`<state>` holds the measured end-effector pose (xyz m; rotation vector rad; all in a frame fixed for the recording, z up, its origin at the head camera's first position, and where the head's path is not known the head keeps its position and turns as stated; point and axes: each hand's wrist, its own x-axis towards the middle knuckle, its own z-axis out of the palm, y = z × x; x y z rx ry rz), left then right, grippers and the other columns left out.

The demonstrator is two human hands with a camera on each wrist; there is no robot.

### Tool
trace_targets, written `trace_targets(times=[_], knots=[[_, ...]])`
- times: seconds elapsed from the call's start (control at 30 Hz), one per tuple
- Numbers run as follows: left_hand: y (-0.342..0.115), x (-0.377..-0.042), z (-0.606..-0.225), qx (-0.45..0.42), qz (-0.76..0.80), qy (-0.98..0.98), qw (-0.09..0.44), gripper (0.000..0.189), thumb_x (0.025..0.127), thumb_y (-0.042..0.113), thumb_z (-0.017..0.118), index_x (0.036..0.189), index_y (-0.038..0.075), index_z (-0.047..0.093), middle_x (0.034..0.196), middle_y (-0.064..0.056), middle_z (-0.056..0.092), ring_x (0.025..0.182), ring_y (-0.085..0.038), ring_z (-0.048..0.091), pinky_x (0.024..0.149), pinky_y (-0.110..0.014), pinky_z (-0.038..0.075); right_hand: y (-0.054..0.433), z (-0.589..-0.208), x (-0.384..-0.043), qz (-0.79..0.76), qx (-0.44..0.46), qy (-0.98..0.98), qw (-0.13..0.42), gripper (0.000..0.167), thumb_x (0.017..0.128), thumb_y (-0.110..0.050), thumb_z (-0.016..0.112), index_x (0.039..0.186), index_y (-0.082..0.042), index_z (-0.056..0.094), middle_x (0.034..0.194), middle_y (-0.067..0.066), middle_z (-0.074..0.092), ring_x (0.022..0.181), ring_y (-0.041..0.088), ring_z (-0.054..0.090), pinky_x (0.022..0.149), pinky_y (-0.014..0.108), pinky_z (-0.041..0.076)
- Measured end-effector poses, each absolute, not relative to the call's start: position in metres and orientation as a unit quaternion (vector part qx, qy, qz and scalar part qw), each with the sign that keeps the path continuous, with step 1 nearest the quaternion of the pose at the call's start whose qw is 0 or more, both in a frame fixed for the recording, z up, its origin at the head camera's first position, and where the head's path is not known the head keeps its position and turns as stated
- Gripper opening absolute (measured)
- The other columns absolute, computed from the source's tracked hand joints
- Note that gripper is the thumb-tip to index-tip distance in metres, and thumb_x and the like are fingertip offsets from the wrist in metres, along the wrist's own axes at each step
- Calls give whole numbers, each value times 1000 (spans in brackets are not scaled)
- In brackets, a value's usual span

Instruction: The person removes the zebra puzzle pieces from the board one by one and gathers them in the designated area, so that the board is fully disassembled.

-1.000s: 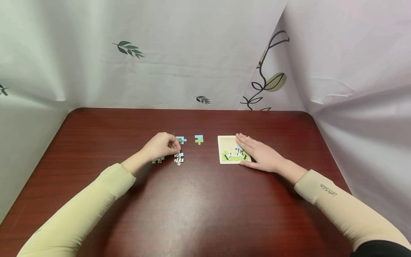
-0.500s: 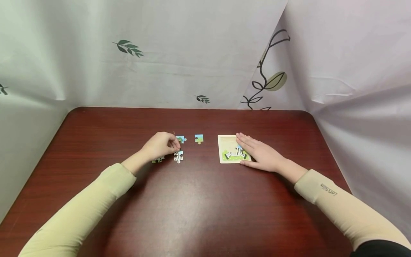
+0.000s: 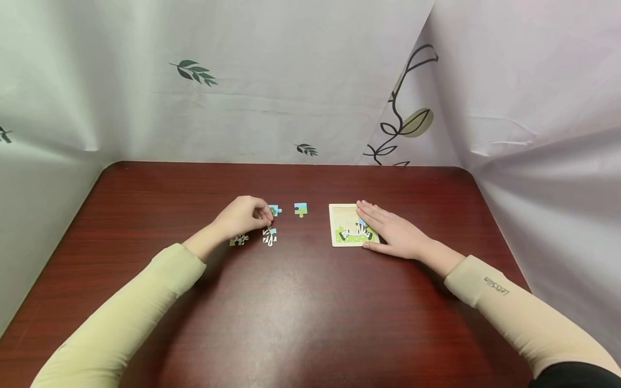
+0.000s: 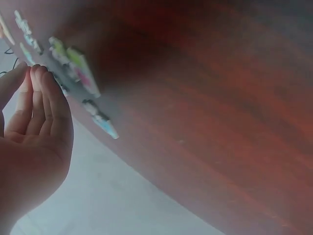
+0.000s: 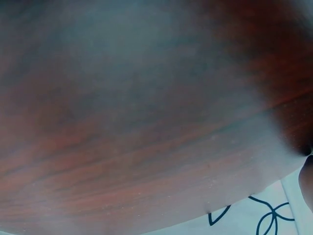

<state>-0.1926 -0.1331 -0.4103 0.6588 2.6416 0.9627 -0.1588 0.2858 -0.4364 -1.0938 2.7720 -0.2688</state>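
My left hand (image 3: 245, 216) is bent with thumb and fingertips drawn together, right at the top edge of a zebra-striped jigsaw piece (image 3: 270, 237). I cannot tell whether they pinch it. The left wrist view shows the same hand (image 4: 41, 117) with its tips meeting, close by several pieces. My right hand (image 3: 395, 234) lies with straight fingers over the right side of a square wooden puzzle tray (image 3: 341, 208). Inside the tray, a zebra-and-grass picture (image 3: 356, 234) fills the lower part; bare wood shows at upper left. The hand hides its right side.
A blue-and-green piece (image 3: 301, 208) lies between hands and tray. Another blue piece (image 3: 275, 210) sits just beyond the left fingers. A green striped piece (image 3: 237, 240) is partly under the left hand. A pale curtain (image 3: 291, 97) stands behind the brown table (image 3: 301, 312).
My left hand has risen slightly away from the body, and its fingertips uncover more of the striped piece's top. That piece has shifted a little. The right hand stays on the tray.
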Motion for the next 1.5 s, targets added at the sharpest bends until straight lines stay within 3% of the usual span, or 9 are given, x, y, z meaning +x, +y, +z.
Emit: trace_targets(times=[0.57, 1.03, 1.5], knots=[[-77, -203, -386, 275, 334, 893, 121, 5, 94, 8, 74, 95, 6, 79, 89, -4, 79, 87, -19, 72, 86, -36, 60, 285, -434, -158, -127, -337, 927, 107, 92, 100, -48, 70, 169, -10, 24, 180, 7, 15, 167, 27, 17, 133, 51, 24], [-6, -214, -383, 308, 311, 890, 129, 6, 98, 12, 73, 96, 8, 78, 97, -6, 78, 95, -20, 73, 92, -32, 60, 290, -440, -161, -126, -316, 938, 65, 103, 92, -52, 78, 167, -2, 28, 178, 15, 20, 165, 34, 21, 132, 52, 25], [52, -219, -397, 310, 314, 884, 152, 5, 97, 11, 76, 101, 9, 78, 101, -5, 78, 94, -15, 71, 88, -23, 56, 292, -440, -163, -142, -317, 935, 72, 106, 89, -51, 82, 167, -3, 28, 177, 15, 22, 165, 35, 22, 132, 54, 24]])
